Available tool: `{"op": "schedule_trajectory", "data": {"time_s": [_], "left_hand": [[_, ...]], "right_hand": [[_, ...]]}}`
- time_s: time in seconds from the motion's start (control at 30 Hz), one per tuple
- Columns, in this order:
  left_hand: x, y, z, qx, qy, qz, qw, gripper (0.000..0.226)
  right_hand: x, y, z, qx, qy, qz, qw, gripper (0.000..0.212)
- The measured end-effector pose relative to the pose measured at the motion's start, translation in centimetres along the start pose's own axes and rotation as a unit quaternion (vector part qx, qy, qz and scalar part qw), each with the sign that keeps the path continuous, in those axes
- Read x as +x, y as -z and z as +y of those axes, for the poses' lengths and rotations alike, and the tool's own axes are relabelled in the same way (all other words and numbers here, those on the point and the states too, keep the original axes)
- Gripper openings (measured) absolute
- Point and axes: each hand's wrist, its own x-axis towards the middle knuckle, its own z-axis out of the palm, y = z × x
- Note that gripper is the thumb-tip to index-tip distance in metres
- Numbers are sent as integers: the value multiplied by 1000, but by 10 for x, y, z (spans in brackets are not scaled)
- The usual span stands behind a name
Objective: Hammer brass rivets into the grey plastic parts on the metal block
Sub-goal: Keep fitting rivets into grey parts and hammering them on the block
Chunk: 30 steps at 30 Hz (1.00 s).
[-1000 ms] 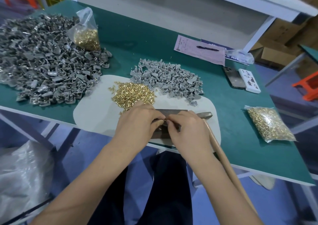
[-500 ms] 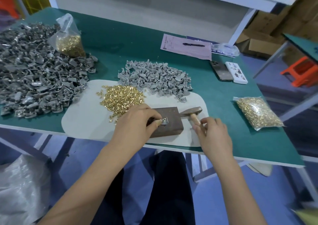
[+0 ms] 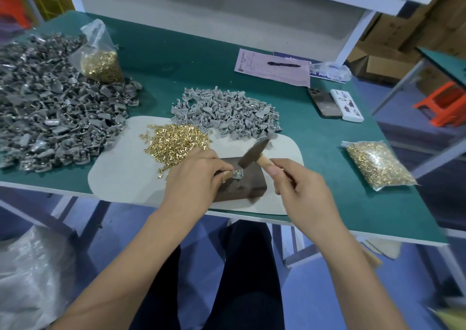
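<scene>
On top of the dark metal block [image 3: 242, 182], the left hand [image 3: 194, 178] pinches a small grey plastic part [image 3: 237, 173] between thumb and fingers [image 3: 226, 174], holding it flat against the block; a brass rivet head shows in the part. Just to the right, the right hand [image 3: 300, 193] has its fingers curled round the wooden handle of a hammer [image 3: 253, 153], whose dark, motion-blurred head is raised at a slant above the part, apart from it. The block sits on a pale mat [image 3: 121, 175] at the near edge of the green counter [image 3: 327, 203]. On the mat, just left of and beyond the block, lies a loose heap of brass rivets [image 3: 176, 140]. Beyond that heap, partly on the mat, is a pile of light grey plastic parts [image 3: 227, 112]. At the far left spreads a much larger pile of darker grey parts [image 3: 50, 117], with a clear bag of rivets [image 3: 100, 59] standing on it. Well to the right of the block lies another flat bag of rivets [image 3: 375, 164]. Toward the far right of the counter are a pink form [image 3: 272, 67] with a pen [image 3: 283, 64] on it, a phone [image 3: 324, 101] lying back-up, and a white power strip [image 3: 346, 105] just beside it.
</scene>
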Motion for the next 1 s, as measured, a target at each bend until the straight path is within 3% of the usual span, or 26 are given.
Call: {"op": "schedule_trajectory", "data": {"time_s": [0.1,0.2,0.37,0.53,0.63,0.7,0.9,1.0], "left_hand": [[1,1,2,7,5,5,1000,14],[-1,1,3,7,11,10,1000,14],[-1,1,1,10,19,10,1000,13],[1,1,1,17,21,8,1000,10],[2,2,0,24,16,3,1000,12],[3,2,0,28,17,-1,999,13],[2,1,-1,10,24,-3,1000,14],[3,0,-1,8,25,-4,1000,14]], "right_hand": [[-1,0,-6,-74,26,94,993,28],[-11,-7,-8,41,13,179,983,28],[-16,-17,-3,-79,-7,49,996,34],[-17,-14,-5,38,11,154,987,29],[-17,-19,-9,-66,8,56,996,30],[-13,-14,-6,-118,2,30,993,36],[-10,-7,4,-130,-95,111,981,31],[-7,-10,20,-203,-154,87,963,39]]}}
